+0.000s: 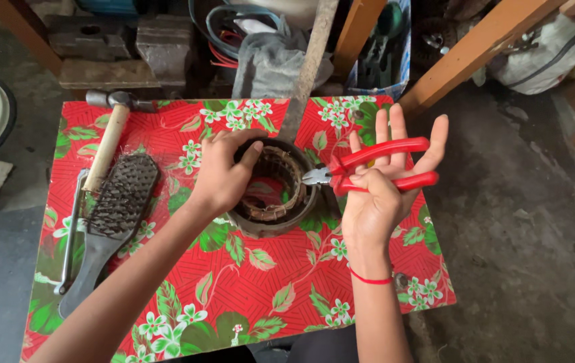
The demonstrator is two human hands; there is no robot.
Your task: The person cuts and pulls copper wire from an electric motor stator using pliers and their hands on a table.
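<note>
Red floral cloth (166,144) over small table, printed with green leaves and white blossoms; front edge cut off by bottom of frame, right edge ending just past right forearm, with bare grey floor (522,235) beyond it. Round metal stator ring (272,185) with copper-coloured windings near table centre, slightly toward far edge. Left hand (223,176) clamped on ring's left rim, thumb hooked over top, fingers curled out of sight inside or behind rim. Right hand (385,185) at ring's right side, fingers spread wide and upright, red-handled pliers (368,169) lodged between thumb and palm, handles parted; grip loose, not squeezed. Pliers' nose touching or just beside ring's right rim; whether anything pinched in nose, impossible to make out. Thin red thread on right wrist. Long flat metal bar (306,74) slanting from ring's far rim up past table's back edge, top end cut off. Left portion of table taken up by wire brush (114,205), hammer (109,134) with wooden handle, and slim metal tool (72,232) lying parallel, well apart from ring. Open cloth in front of ring and between forearms. Behind table, crowded clutter of cloth, cables and wooden legs, much in shadow and hard to identify.
</note>
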